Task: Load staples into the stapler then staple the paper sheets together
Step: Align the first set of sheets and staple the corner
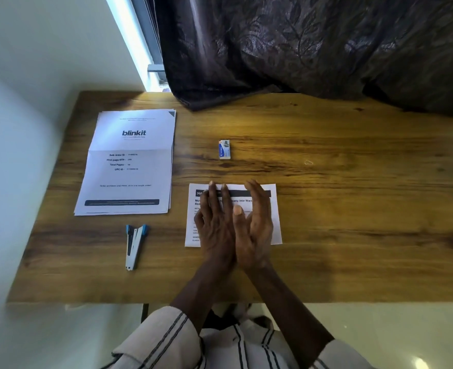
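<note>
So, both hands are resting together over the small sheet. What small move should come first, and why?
Probably the left hand should reach left for the stapler. It lies untouched on the wooden table, already hinged open, and the staple box sits unopened further back. Both hands hold nothing, the right hand included, so loading has not begun.

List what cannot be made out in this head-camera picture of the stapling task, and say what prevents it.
- Small printed sheet: most of its text is covered by the left hand and right hand.
- Stapler: too small to tell whether staples are loaded.
- Staple box: label too small to read.
- Paper stack: fine print blurred; sheet count unclear.
- Window: hidden by the curtain.
</note>
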